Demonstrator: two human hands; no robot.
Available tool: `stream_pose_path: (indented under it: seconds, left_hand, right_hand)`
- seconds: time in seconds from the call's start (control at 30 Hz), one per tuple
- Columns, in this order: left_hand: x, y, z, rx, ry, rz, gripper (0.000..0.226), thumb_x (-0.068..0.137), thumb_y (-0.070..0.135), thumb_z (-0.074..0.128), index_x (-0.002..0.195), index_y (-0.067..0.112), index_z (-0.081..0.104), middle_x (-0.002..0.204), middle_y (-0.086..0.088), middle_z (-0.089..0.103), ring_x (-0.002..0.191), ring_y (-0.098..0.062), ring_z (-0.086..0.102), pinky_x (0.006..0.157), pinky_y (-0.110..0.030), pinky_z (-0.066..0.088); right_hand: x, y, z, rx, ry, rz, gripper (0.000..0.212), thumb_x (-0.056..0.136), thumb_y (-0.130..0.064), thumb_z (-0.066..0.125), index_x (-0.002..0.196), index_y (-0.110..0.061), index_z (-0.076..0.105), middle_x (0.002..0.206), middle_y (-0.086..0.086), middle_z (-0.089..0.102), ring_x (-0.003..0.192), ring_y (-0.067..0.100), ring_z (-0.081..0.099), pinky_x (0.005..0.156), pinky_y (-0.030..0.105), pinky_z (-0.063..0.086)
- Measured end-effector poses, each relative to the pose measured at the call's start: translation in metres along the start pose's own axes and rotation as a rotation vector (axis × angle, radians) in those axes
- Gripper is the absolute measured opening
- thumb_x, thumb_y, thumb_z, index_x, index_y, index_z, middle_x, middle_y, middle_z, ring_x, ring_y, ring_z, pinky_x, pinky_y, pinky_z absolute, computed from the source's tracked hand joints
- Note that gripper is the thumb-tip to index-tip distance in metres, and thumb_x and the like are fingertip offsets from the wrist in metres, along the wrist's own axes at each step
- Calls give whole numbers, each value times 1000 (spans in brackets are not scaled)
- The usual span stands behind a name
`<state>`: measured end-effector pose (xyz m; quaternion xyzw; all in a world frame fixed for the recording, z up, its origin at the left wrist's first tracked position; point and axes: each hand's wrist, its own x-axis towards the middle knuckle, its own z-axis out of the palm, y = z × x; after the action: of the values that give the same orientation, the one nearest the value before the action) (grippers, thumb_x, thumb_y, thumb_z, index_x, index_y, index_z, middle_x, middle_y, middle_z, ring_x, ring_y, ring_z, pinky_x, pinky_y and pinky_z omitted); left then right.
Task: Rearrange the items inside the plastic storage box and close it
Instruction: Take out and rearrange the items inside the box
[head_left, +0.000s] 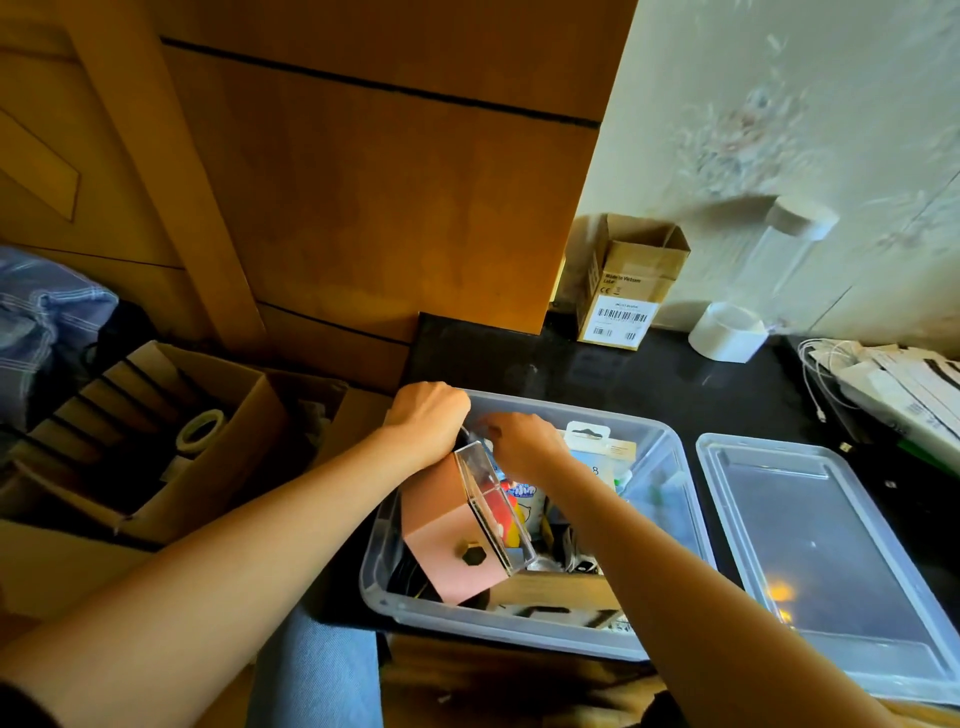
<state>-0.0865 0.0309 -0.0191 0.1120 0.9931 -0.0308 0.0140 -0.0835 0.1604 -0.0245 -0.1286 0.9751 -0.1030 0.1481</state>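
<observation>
We see a dark bench (675, 384) carrying the clear plastic storage box (670, 441), which stands open at its near left part. Its clear lid (810, 561) lies flat on the bench just to the right of the box, apart from it.

To the left, off the bench, sits a large open cardboard carton (228, 441) with a roll of tape (200, 430) resting inside. At the far side of the bench, against the wall, stands a small cardboard box (626, 291) with a barcode label, and to its right a white roll (727, 332). White cables and papers (883, 384) lie at the far right edge.

Inside the storage box, at its left side, a pink box with a clear acrylic cover (457, 525) stands tilted, a dark hexagonal knob on its near face. Right of it we make out packaged items (597, 457) standing on edge and other small goods too crowded to tell apart.

Our left hand (428, 421) is curled at the far left corner of the storage box, gripping the top of the pink box. Our right hand (524, 447) reaches down into the storage box just beside it, fingers bent into the contents; we cannot tell what they hold.
</observation>
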Motion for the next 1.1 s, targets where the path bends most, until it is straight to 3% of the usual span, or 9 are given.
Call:
stream_pose_path:
  seconds: [0.23, 0.43, 0.57, 0.67, 0.77, 0.83, 0.97, 1.1]
  left_hand:
    - [-5, -5, 4, -261, 145, 5, 25, 96, 18, 47, 111, 28, 66, 116, 2, 65, 104, -20, 61, 79, -29, 45]
    - [-16, -18, -10, -602, 244, -62, 23, 96, 16, 49, 105, 24, 68, 105, 5, 69, 91, -14, 63, 69, -23, 45]
    - [-22, -21, -16, -708, 293, -28, 24, 96, 14, 47, 109, 20, 66, 108, 3, 65, 86, -10, 59, 71, -22, 47]
    - [-24, -16, -18, -795, 259, 33, 27, 96, 10, 47, 117, 19, 62, 115, 2, 60, 88, -5, 55, 74, -14, 43]
    - [-24, -6, -23, -884, 160, 98, 33, 95, 9, 49, 125, 21, 56, 123, 1, 56, 107, -9, 55, 92, -24, 46]
    - [-23, 2, -28, -933, 81, 149, 38, 92, 13, 55, 128, 24, 52, 126, 3, 55, 114, -10, 52, 96, -28, 44]
    - [-23, 24, -40, -1002, -25, 230, 56, 84, 26, 70, 133, 28, 42, 123, 8, 55, 112, -8, 52, 88, -22, 44]
    - [-23, 50, -53, -1117, 1, 206, 44, 79, 27, 74, 117, 21, 53, 108, 5, 62, 102, -12, 59, 82, -24, 52]
  right_hand:
    - [12, -2, 7, -70, -106, -41, 33, 96, -17, 48, 129, -16, 51, 117, 9, 63, 99, 25, 62, 82, 30, 49]
    - [5, 4, 8, -4, 147, -42, 18, 95, -21, 51, 110, -17, 61, 101, 8, 65, 86, 23, 63, 70, 26, 46]
    - [-9, 14, -2, 281, 413, -37, 20, 90, -33, 59, 87, -17, 70, 77, -2, 61, 63, 14, 55, 50, 21, 37]
    - [-24, 18, -15, 529, 584, -68, 18, 83, -27, 69, 82, -9, 70, 81, 3, 64, 68, 16, 59, 59, 28, 47]
    - [-38, 20, -29, 705, 593, -74, 13, 82, -21, 70, 89, -10, 72, 87, 3, 70, 76, 15, 65, 72, 31, 56]
    - [-46, 24, -38, 826, 600, -98, 7, 82, -18, 69, 88, -16, 73, 83, 1, 72, 77, 17, 68, 76, 36, 57]
    - [-67, 34, -57, 1067, 638, -171, 8, 83, -11, 67, 83, -16, 72, 82, 4, 72, 77, 21, 70, 76, 36, 58]
    - [-90, 50, -68, 1204, 603, -210, 8, 86, -10, 64, 83, -13, 70, 80, 3, 72, 73, 17, 70, 66, 24, 56]
